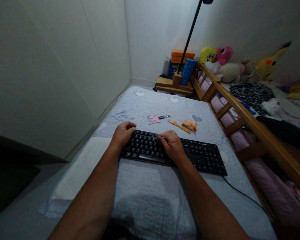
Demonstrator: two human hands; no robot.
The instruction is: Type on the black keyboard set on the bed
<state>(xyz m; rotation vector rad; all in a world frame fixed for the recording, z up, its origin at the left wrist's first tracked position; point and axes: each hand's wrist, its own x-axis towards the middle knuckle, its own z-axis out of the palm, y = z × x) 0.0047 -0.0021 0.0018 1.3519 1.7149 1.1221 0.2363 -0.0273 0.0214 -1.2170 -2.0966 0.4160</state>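
Note:
A black keyboard [150, 146] lies across the bed in front of me. My left hand [123, 135] is closed round its upper left corner, with the thumb over the edge. My right hand [172, 145] is pinched over the upper middle keys, on a small thin pale stick [161, 137] that looks like a cotton swab; most of it is hidden by the fingers. Beyond the keyboard lie another thin white swab [154, 122], a dark-handled tool with a metal tip [164, 117], a yellow brush [181, 126] and a folded orange cloth [189, 125].
The keyboard's cable [243, 193] trails right over the quilted bedspread [145, 186]. A wooden rail [230, 100] borders the right side, with plush toys [230, 68] behind it. At the back stands a wooden base [175, 83] with a black pole. A pale cabinet wall [65, 66] rises left.

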